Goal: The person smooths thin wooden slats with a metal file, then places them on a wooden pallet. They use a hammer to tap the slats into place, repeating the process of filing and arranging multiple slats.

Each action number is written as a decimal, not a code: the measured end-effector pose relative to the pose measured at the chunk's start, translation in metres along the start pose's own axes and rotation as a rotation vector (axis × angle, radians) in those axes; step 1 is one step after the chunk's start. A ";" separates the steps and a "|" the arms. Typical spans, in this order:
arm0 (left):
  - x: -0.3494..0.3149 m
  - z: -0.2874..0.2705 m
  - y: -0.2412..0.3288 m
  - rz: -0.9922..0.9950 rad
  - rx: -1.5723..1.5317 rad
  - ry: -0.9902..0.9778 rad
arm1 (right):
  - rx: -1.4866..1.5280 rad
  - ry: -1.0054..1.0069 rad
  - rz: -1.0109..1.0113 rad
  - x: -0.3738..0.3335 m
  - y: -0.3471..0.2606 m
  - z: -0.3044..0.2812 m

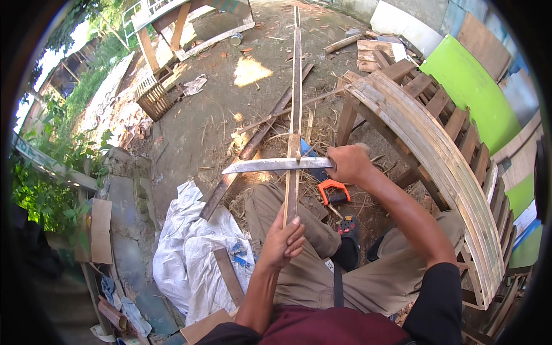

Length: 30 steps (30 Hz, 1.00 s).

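Observation:
My left hand (pixel 283 244) is closed around the near end of a long, narrow bamboo strip (pixel 296 98), which stretches straight away from me over the ground. In my right hand (pixel 349 164) is the handle of a machete (pixel 259 165), its blade pointing left. The blade crosses the strip a little beyond my left hand; whether it is cutting into it I cannot tell. Below the blade, by my foot, lies a handsaw with an orange handle (pixel 333 192), partly hidden. Shavings (pixel 244 195) are scattered around the strip.
A slatted wooden rack (pixel 425 135) stands close on my right. A dark wooden plank (pixel 253 146) lies beneath the strip. White sacking (pixel 192 247) is at my left, beside a low concrete wall (pixel 123 213). Farther off are a basket (pixel 152 99) and a green panel (pixel 468 92).

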<state>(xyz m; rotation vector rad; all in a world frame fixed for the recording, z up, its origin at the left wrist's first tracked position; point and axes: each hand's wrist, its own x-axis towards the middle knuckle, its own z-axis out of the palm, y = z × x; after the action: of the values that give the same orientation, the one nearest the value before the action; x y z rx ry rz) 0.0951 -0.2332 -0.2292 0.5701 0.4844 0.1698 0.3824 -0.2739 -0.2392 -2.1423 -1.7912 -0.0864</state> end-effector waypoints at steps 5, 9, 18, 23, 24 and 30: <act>0.000 -0.005 0.001 -0.008 -0.090 0.045 | -0.012 -0.113 -0.119 -0.012 -0.029 0.007; -0.004 -0.003 0.009 0.007 -0.050 -0.018 | -0.020 -0.055 0.009 0.005 -0.007 -0.007; -0.013 -0.004 -0.009 -0.019 -0.005 -0.024 | -0.023 -0.182 -0.033 -0.006 -0.038 -0.015; -0.008 0.002 0.002 0.031 0.120 0.011 | 0.088 -0.071 0.269 -0.007 0.003 0.001; -0.007 0.004 0.003 0.047 0.116 0.039 | 0.061 -0.115 0.229 -0.007 -0.003 0.000; 0.007 0.006 -0.002 0.065 0.230 0.168 | -0.044 -0.241 -0.007 -0.029 -0.040 0.003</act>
<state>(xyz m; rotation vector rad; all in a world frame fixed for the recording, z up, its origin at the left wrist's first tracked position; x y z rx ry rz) 0.1044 -0.2361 -0.2287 0.8014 0.6538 0.2269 0.3373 -0.2943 -0.2407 -2.2587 -1.9438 0.1370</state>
